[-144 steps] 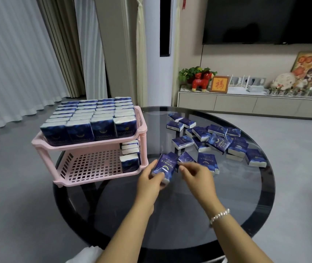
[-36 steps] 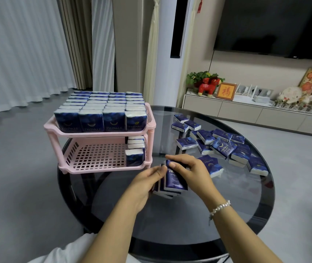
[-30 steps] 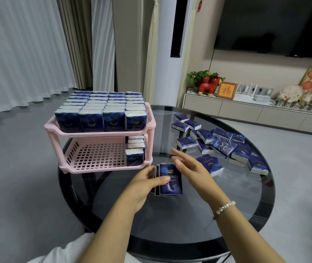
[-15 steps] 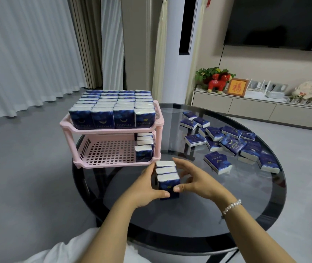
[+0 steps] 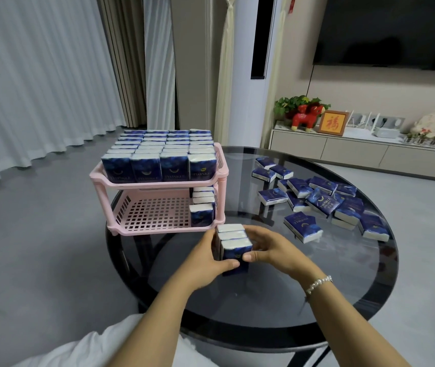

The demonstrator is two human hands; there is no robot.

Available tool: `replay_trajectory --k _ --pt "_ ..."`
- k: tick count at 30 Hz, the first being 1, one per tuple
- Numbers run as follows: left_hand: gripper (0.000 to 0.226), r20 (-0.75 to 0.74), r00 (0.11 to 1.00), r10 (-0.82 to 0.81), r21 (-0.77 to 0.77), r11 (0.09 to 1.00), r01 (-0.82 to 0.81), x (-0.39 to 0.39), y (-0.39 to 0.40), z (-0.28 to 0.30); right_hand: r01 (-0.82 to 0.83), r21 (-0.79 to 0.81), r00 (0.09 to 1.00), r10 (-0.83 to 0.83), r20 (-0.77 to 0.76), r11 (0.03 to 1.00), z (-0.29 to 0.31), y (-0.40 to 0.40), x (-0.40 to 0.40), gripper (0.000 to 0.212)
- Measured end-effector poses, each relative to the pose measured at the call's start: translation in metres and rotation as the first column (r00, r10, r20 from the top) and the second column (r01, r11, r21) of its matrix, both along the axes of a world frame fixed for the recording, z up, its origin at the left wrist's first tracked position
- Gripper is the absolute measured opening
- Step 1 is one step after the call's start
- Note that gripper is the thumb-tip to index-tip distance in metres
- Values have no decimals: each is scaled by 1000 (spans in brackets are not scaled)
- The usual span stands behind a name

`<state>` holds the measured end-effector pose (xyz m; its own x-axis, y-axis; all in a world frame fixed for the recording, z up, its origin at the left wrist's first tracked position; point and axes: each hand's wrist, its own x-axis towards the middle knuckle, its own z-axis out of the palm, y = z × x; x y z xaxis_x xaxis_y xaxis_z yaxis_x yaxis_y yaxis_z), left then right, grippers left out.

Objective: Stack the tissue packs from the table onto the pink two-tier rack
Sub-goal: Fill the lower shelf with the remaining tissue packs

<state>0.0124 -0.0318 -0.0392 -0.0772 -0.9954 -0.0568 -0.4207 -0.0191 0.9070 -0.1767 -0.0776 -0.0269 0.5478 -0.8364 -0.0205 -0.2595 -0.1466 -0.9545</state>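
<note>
In the head view, the left hand [image 5: 205, 258] and right hand [image 5: 272, 250] clamp a row of three upright tissue packs [image 5: 233, 245] between them, thumbs curled across the near pack's face, fingers wrapped around the sides. Just beyond the fingertips stands the pink rack [image 5: 158, 181] on the glass table [image 5: 264, 300]. Its top tier is packed full; its bottom tier holds one column of packs [image 5: 202, 207] at the right edge. Right of the fingers, loose packs [image 5: 317, 200] lie scattered.

we've got a big dark TV [image 5: 394, 30] at 1 o'clock, red horse figurine [image 5: 307, 118] and gold framed picture [image 5: 333, 123] on the cabinet [image 5: 354, 151] below, white curtains [image 5: 36, 80] at 10 o'clock
</note>
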Motion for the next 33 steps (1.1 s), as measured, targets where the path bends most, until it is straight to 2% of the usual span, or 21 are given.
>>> replay_trajectory --k 4,7,10,13,17,22,25,29,33 --pt "66 -57 998 36 13 999 -35 16 -1 8 -33 -25 998 34 47 999 13 -4 15 56" --pt "62 -42 994 97 -2 995 -97 36 -1 13 -13 -43 999 15 52 999 17 -6 31 57" --pt "61 -43 985 166 7 986 -166 65 -6 14 197 -69 978 -191 86 978 12 -12 50 51" --pt "67 -48 972 230 -3 973 -231 87 -13 14 404 -89 913 -394 107 910 -2 -23 72 44" --pt "71 18 963 270 -22 963 -270 106 -31 13 540 -128 842 -529 106 832 -21 -39 95 39" --pt "73 80 935 345 -32 939 -343 122 -60 8 575 -259 816 -569 104 776 -42 -46 112 24" --pt "70 137 929 344 -51 939 -340 128 -77 8 598 -262 801 -575 166 757 -49 -45 117 24" --pt "70 241 930 279 -45 960 -276 130 -106 6 590 -259 807 -568 162 765 -49 -47 118 25" --pt "69 221 938 266 -2 962 -272 132 -132 -3 604 -275 796 -582 165 748 -52 -49 119 30"
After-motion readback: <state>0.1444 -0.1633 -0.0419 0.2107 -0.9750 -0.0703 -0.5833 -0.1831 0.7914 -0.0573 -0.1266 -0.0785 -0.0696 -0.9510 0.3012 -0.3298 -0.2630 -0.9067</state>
